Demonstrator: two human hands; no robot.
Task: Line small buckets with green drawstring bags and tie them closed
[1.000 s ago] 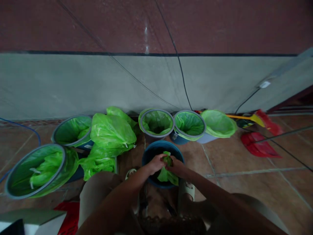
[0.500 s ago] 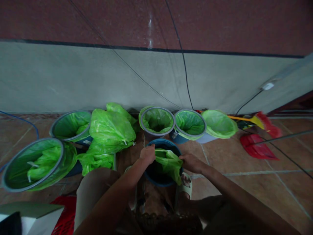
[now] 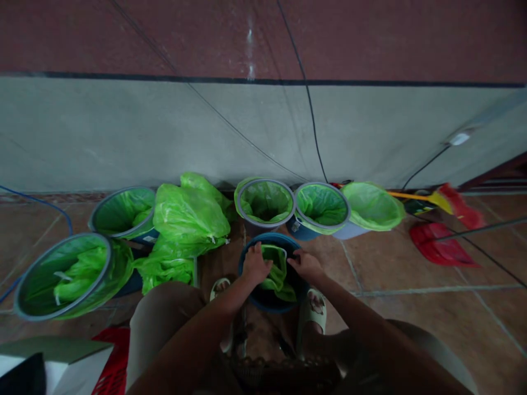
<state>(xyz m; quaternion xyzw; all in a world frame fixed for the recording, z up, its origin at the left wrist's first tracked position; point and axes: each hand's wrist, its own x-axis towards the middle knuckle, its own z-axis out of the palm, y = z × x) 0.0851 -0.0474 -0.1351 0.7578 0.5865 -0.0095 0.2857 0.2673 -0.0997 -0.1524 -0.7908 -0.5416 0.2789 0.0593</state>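
Note:
A blue bin [image 3: 267, 306] stands on the floor between my feet. Inside its mouth hangs a green trash bag [image 3: 276, 270], its top edge partly opened and its lower part slumped toward the front of the bin. My left hand [image 3: 256, 265] is closed on the bag's left edge, just inside the bin's rim. On the other side, my right hand [image 3: 308, 265] pinches at the bag's right edge, its fingertips over the bin. Both forearms reach in from below.
Lined bins [image 3: 265, 222] [image 3: 323, 225] [image 3: 373, 222] stand along the wall. To the left are piled green bags [image 3: 191, 211] and two more lined bins [image 3: 93, 219] [image 3: 24, 307]. A red dustpan [image 3: 436, 249] and a broom [image 3: 461, 206] lie right.
Both hands have moved closer together, over the blue bin. The green bag has come down into the bin, no longer stretched across its rim.

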